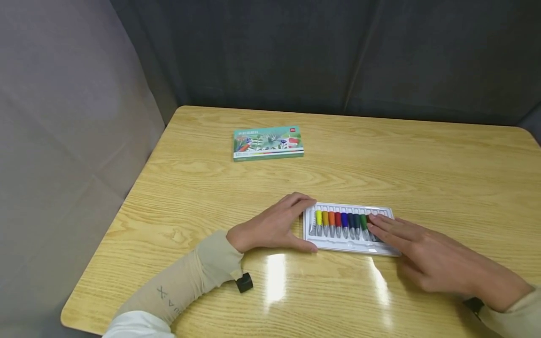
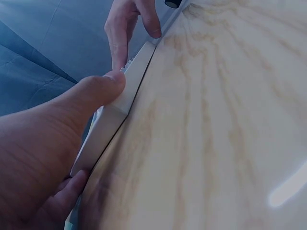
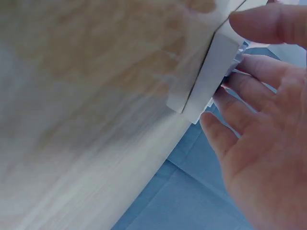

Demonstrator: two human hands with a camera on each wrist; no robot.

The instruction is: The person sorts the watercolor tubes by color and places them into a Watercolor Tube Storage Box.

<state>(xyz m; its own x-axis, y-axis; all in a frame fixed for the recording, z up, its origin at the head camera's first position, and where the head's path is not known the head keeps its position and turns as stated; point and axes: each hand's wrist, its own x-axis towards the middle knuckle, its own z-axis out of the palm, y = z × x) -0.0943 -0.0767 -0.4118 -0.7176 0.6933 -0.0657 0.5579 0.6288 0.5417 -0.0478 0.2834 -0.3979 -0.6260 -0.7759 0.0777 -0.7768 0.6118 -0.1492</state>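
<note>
A white tray [image 1: 354, 244] lies on the table, with a row of paint tubes [image 1: 338, 223] running from white and yellow through red and blue to green. My left hand [image 1: 272, 225] holds the tray's left end, thumb at the near corner and fingers at the far one; the left wrist view shows that thumb [image 2: 103, 88] on the tray's edge. Over the right end reaches my right hand [image 1: 422, 249], its fairly straight fingertips touching the tubes there and hiding the last ones. In the right wrist view the fingers [image 3: 240, 108] spread along the tray's end.
Farther back on the wooden table [image 1: 177, 188] lies a flat green paint box [image 1: 268, 143] with a plant picture on its lid. Dark curtain [image 1: 270, 56] hangs behind the table's far edge, and grey cloth [image 1: 72, 117] along the left side.
</note>
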